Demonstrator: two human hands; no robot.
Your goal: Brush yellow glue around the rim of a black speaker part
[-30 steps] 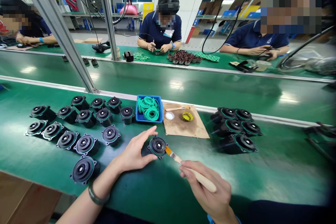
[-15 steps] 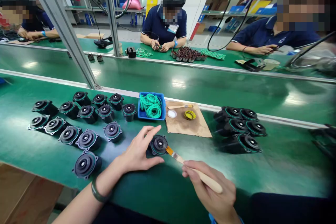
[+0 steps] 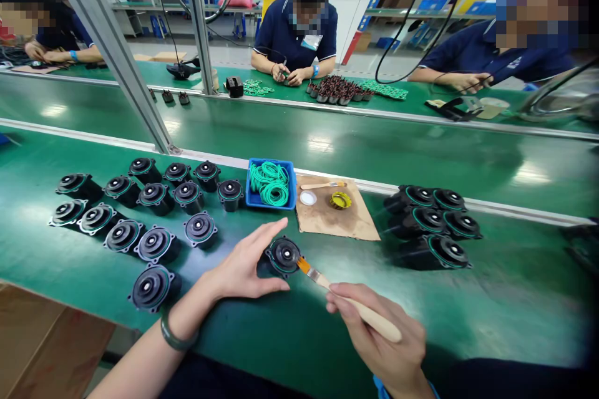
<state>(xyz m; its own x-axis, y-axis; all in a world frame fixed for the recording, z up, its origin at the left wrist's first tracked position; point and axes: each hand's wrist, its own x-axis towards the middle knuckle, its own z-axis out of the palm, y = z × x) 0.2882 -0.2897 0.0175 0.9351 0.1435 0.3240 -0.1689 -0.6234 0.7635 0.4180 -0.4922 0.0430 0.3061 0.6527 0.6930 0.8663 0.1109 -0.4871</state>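
Observation:
My right hand [image 3: 381, 330] is closed around the pale wooden handle of a paintbrush [image 3: 365, 315]. Its orange bristles meet the right side of the top of a round black motor-like housing [image 3: 283, 257], which stands upright on the bench. To the left of this housing my left hand [image 3: 246, 265] forms a wide C, thumb in front and fingers behind; whether it touches the part I cannot tell. A blue bin [image 3: 291, 190] holding green rubber rings [image 3: 271, 184] sits behind. Beside it, a cardboard sheet [image 3: 322, 224] carries a yellow cap-like dish [image 3: 340, 201], a white disc [image 3: 307, 198] and a second brush [image 3: 322, 186].
Several similar housings [image 3: 152, 287] stand in rows on the left; another group [image 3: 442, 252] is at the right. A metal post [image 3: 112, 50] rises from the bench's back edge. Co-workers [image 3: 297, 31] sit across the green line, near piled small parts [image 3: 337, 90].
The view has shifted slightly. The bristles stay at the right side of the housing's top, and my left hand keeps its wide curve beside it.

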